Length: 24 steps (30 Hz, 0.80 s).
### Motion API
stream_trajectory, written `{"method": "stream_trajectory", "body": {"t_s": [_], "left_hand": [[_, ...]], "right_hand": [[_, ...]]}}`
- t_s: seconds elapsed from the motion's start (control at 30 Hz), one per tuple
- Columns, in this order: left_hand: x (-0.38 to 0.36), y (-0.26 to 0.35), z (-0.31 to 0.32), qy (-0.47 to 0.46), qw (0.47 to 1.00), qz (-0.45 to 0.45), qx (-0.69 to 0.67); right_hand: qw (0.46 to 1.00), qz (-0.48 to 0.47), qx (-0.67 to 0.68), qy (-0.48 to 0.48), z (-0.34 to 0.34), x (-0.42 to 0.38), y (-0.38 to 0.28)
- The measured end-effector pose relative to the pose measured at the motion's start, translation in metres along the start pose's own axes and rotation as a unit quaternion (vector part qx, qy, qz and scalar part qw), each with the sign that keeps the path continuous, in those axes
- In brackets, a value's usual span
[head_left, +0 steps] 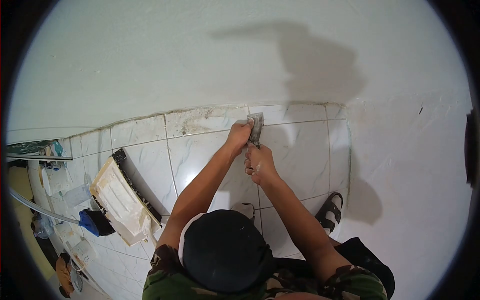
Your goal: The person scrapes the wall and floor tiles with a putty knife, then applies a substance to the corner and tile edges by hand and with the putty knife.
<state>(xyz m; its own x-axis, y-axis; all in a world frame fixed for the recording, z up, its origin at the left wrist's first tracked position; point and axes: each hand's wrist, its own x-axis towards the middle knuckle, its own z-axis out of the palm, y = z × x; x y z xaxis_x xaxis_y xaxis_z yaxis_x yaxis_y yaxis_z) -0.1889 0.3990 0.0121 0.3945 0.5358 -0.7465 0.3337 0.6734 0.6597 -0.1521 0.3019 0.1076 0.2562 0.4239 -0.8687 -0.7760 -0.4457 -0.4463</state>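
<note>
Unable to verify grip of tool, covered by right hand; noted dark object, far right of hand, cut off.

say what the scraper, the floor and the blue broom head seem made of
Scraper: likely metal, with a flat, dull grey blade, though smears hide much of it. Floor: probably glazed ceramic tiles, glossy, as light glares off them and joints run between. Broom head: looks like plastic, solid blue; its dark bristles are unclear.

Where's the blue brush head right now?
Head view, left side: the blue brush head is just beside the white-smeared tray, at the tray's left edge.
</note>
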Motion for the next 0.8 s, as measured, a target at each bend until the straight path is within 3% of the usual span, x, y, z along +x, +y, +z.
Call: {"method": "stream_trajectory", "body": {"t_s": [0.13,0.33,0.47,0.53,0.57,0.63,0.8], "left_hand": [[-0.002,0.036,0.000,0.012,0.998,-0.034,0.049],[0.011,-0.009,0.006,0.008,0.999,0.009,0.041],[0.006,0.005,0.012,0.004,1.000,-0.001,0.015],[0.007,0.025,0.016,0.018,0.998,-0.042,-0.050],[0.004,0.024,0.016,0.017,0.998,-0.042,-0.050],[0.002,0.022,0.017,0.011,0.997,-0.041,-0.063],[-0.002,0.012,0.013,-0.004,0.996,-0.048,-0.069]], "right_hand": [[0.999,-0.021,-0.035,0.018,0.013,0.019,-0.013],[0.993,-0.054,-0.092,0.041,-0.006,0.002,0.006],[0.981,-0.084,-0.165,0.059,-0.016,0.012,-0.002],[0.950,-0.123,-0.285,0.020,-0.017,0.017,-0.020],[0.950,-0.124,-0.285,0.022,-0.020,0.020,-0.017],[0.875,-0.248,-0.412,0.062,-0.030,0.029,-0.006],[0.875,-0.231,-0.418,0.077,-0.032,0.035,0.009]]}}
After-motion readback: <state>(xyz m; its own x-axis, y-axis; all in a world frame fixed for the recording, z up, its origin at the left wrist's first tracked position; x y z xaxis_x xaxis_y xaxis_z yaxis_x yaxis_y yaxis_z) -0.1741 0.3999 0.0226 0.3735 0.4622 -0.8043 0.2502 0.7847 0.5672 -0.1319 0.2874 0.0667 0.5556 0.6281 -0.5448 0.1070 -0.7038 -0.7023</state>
